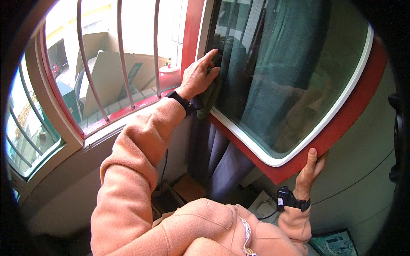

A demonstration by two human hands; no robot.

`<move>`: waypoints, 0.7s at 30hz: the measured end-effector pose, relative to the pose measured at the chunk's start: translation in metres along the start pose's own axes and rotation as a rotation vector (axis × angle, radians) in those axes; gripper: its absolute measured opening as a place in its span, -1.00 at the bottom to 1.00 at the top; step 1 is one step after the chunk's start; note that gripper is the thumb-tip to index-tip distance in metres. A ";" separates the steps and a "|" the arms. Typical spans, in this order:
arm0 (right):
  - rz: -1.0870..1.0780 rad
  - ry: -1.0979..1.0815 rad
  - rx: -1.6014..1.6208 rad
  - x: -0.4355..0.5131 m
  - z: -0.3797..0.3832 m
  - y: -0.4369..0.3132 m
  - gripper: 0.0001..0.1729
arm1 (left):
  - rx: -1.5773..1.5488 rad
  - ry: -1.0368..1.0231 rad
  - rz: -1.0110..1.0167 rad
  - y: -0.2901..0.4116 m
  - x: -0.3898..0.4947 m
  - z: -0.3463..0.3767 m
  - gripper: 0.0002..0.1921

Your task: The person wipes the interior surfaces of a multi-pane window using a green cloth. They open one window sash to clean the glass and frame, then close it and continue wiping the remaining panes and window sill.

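A window sash [358, 105] with a red outer frame, a white inner edge and dark reflecting glass [288, 83] stands swung inward at the upper right. My left hand [199, 75] is at the glass's left edge, index finger extended, with a dark green cloth [209, 97] bunched under the palm and hanging down. How firmly the fingers grip the cloth is partly hidden. My right hand [310, 172] holds the sash's red lower edge near its bottom corner, thumb on the near face and the other fingers mostly behind it.
At left is a red-framed window opening with metal bars [121, 57]; cardboard [112, 76] and a red lidded pot [169, 76] stand outside. Dark curtains [221, 160] hang below the sash. A cardboard box [189, 188] lies on the floor, and a cable [355, 184] runs along the right wall.
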State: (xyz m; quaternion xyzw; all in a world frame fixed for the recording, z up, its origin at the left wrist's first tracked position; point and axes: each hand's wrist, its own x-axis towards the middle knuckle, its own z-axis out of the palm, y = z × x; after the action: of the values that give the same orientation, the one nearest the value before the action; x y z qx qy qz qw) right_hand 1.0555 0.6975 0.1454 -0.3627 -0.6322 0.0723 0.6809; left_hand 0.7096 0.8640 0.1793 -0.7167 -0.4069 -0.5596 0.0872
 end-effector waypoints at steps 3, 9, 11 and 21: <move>0.003 0.018 -0.024 0.000 0.001 0.001 -0.15 | -0.027 -0.076 -0.068 0.001 -0.003 -0.001 -0.42; 0.000 0.022 -0.011 0.000 0.003 0.000 -0.17 | -0.003 -0.035 -0.039 0.000 -0.001 -0.001 -0.42; 0.000 0.032 -0.026 0.000 0.002 0.000 -0.18 | 0.000 -0.076 -0.087 0.001 -0.003 -0.001 -0.42; -0.031 0.032 -0.012 -0.001 0.004 -0.001 -0.22 | -0.154 -0.156 -0.367 -0.014 0.040 -0.008 -0.61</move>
State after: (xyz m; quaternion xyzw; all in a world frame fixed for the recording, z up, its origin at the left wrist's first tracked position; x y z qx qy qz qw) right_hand 1.0514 0.6975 0.1446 -0.3580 -0.6273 0.0520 0.6897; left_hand 0.6957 0.8878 0.2122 -0.6764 -0.4921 -0.5383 -0.1028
